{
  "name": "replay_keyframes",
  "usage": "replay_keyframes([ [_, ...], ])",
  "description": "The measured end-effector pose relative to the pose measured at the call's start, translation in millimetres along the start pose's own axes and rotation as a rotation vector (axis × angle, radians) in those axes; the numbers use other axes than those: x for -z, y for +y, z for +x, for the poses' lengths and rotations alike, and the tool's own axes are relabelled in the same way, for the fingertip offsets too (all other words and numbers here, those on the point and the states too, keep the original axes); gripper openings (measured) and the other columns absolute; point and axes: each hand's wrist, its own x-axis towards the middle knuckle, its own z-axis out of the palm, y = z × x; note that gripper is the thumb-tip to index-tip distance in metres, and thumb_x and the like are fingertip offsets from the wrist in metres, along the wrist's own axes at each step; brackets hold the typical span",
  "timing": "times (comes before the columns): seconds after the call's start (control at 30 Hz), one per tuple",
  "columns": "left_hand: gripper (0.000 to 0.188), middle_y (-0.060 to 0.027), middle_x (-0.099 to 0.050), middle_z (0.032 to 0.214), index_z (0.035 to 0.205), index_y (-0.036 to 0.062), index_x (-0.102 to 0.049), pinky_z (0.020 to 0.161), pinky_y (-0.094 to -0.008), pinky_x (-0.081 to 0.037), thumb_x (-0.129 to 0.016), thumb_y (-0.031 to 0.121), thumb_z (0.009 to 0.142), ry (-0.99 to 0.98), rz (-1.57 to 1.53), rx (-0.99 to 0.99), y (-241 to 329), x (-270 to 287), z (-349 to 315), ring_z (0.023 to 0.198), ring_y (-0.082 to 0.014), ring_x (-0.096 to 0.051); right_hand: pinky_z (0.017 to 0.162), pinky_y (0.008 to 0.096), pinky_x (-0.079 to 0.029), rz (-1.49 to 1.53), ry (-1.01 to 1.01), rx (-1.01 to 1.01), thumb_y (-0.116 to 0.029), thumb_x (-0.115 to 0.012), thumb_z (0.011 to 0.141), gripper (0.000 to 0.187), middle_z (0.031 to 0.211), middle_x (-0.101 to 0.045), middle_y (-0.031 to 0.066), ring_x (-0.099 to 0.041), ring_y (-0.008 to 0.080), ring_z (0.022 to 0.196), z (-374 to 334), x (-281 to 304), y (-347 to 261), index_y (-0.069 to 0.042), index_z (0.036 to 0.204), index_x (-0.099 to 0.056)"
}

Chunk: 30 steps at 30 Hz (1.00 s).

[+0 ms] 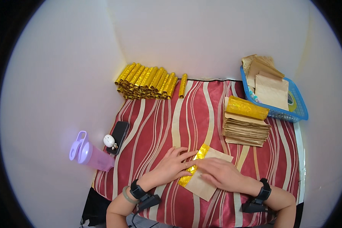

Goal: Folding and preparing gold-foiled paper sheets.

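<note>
A rectangle of brown paper (206, 187) lies at a slant on the striped cloth in front of me. Along its left edge runs a shiny gold foil strip (184, 181). My left hand (173, 164) rests at this strip with its fingers spread, the fingertips reaching onto the foil. From the other side my right hand (223, 174) lies over the paper, its fingers stretched toward the strip and meeting the left fingertips. Neither hand lifts the paper. What lies under the right palm is hidden.
Gold rolled tubes (147, 82) are piled at the back left, with a single tube (182, 86) beside them. Brown papers (246, 133) topped by a gold sheet (247, 108) stand by a blue basket (301, 110). A phone (120, 133), white earbud case (109, 140) and purple bottle (95, 156) sit left.
</note>
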Motion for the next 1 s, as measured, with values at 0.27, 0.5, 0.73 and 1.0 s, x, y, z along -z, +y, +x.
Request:
replay_keyframes([
  [0.27,0.041,-0.0110,-0.051,0.129,0.120,0.0209,-0.065,0.103,-0.0474,-0.033,-0.067,0.026,0.080,0.077,0.104,0.022,4,4,2,0.121,-0.0327,-0.041,0.112,0.0475,-0.027,-0.492,-0.054,0.077,-0.054,-0.052,0.089,0.070,0.133,-0.054,0.0152,-0.044,0.0275,0.131,-2,3,24,0.003,0.129,-0.051],
  [0.5,0.036,-0.0101,-0.057,0.113,0.110,0.0171,-0.071,0.091,-0.0375,-0.044,-0.065,0.008,0.076,0.212,0.168,0.130,-3,5,2,0.107,-0.0297,-0.051,0.110,0.0468,-0.031,-0.629,-0.038,0.015,-0.054,-0.056,0.085,0.070,0.128,-0.057,0.0157,-0.047,0.0268,0.127,4,7,22,0.004,0.124,-0.054],
  [0.73,0.039,-0.0118,-0.059,0.107,0.111,0.0104,-0.069,0.081,-0.0343,-0.051,-0.063,-0.002,0.074,0.227,-0.090,0.007,-6,-8,7,0.097,-0.0294,-0.058,0.110,0.0449,-0.030,-0.412,-0.048,0.145,-0.054,-0.055,0.087,0.075,0.136,-0.049,0.0193,-0.045,0.0293,0.129,4,-9,25,0.007,0.130,-0.048],
  [1.0,0.027,-0.0102,-0.058,0.109,0.108,0.0100,-0.070,0.078,-0.0338,-0.052,-0.064,0.006,0.082,0.206,-0.096,0.116,-7,-4,-2,0.097,-0.0255,-0.059,0.113,0.0440,-0.026,-0.603,-0.121,-0.004,-0.060,-0.052,0.085,0.086,0.141,-0.042,0.0248,-0.037,0.0313,0.135,-10,6,21,0.011,0.133,-0.042],
])
